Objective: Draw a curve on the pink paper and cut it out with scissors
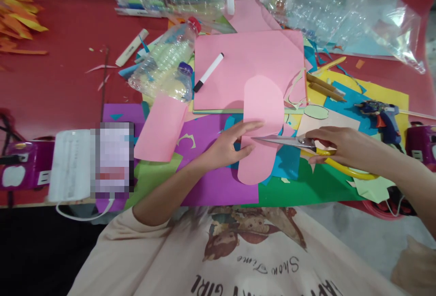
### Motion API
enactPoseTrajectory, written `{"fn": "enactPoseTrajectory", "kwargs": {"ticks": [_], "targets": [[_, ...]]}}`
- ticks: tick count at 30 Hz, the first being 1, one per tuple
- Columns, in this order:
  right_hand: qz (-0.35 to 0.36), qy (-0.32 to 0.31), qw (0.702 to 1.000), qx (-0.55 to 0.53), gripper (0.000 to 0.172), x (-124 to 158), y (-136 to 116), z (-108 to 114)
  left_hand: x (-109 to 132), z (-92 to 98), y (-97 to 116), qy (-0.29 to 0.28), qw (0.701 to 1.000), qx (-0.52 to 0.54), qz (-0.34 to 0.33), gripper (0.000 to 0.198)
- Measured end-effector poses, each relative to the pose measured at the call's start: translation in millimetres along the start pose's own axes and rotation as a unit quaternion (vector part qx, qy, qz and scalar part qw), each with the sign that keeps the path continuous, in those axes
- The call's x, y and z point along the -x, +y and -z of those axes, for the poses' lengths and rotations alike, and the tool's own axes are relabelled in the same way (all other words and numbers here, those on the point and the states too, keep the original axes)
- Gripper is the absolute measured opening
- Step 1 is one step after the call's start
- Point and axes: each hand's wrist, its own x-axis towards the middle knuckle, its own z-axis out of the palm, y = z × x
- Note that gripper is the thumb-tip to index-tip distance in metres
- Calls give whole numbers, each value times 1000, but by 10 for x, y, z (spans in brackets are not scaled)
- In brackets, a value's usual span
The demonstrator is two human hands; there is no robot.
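Observation:
A long pink paper piece [263, 100] with rounded ends lies upright in front of me, its upper part over a stack of pink sheets [235, 66]. My left hand [226, 145] grips its left edge, fingers and thumb on either side of the scissor tip. In my right hand [347, 146] is a pair of scissors [289, 141] with yellow handles. Their blades point left across the middle of the paper, at a crease or cut line; I cannot tell which. The blades look nearly together. A folded pink paper [161, 127] rests left of my left hand.
Plastic bottles [166, 57] lie beyond on the red table [68, 73]. A marker [209, 72] rests on the pink stack. At right is a blue glue gun [388, 121] beside paper scraps. A phone [116, 157] and a white power bank [70, 164] with cable sit at left.

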Motion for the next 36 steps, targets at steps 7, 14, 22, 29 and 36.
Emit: {"fn": "enactPoseTrajectory", "kwargs": {"ticks": [7,14,22,29,36], "targets": [[7,-10,1000,-11,48,-18,18,-36,1,-6,5,0,1000,4,2,45],[17,-16,1000,-5,28,8,65,-58,11,-11,18,-10,999,15,32,46],[11,1,1000,18,26,56,35,-31,13,-5,6,-11,999,6,38,47],[-5,-7,1000,24,61,25,-84,-41,18,-11,-8,-11,1000,-5,28,47],[-12,-13,1000,6,58,-46,-96,-69,10,-9,19,-14,1000,-12,19,46]]}}
